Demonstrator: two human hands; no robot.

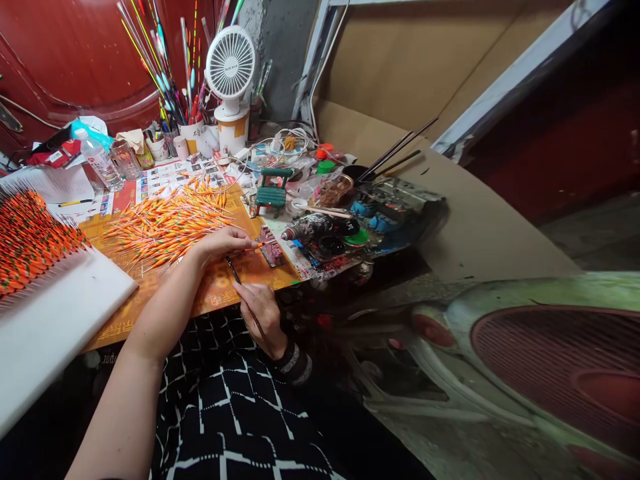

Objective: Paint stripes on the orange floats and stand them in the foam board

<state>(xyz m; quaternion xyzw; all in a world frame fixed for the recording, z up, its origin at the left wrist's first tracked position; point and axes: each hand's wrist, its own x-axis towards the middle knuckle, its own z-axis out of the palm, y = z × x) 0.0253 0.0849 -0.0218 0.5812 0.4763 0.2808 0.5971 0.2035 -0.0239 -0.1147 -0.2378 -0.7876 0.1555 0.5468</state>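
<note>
Two bare hands work at an amber board (125, 323), apart from each other but near. The left hand (225, 243), over the board's near right part, has its fingers pinched together on one slim orange float (259, 245). The float points toward one notched block (271, 248) at the board's right edge; whether they touch cannot be told. The right hand (262, 309), at the board's near edge, is curled closed around one thin dark brush (233, 269), its upper end just below the left hand.

On the board lies one heap of orange floats (170, 220), too many and too tangled to count. Left of the board is one white slab (60, 340), with rows of orange-and-green floats (35, 243) standing over it, also beyond counting.

Beyond the board stand one white fan (231, 63) and one clear bottle (101, 163). To its right are one small green stool (271, 191), one orange-red lid (325, 151) and two green lids, one farther back (326, 167), one nearer (358, 237).
</note>
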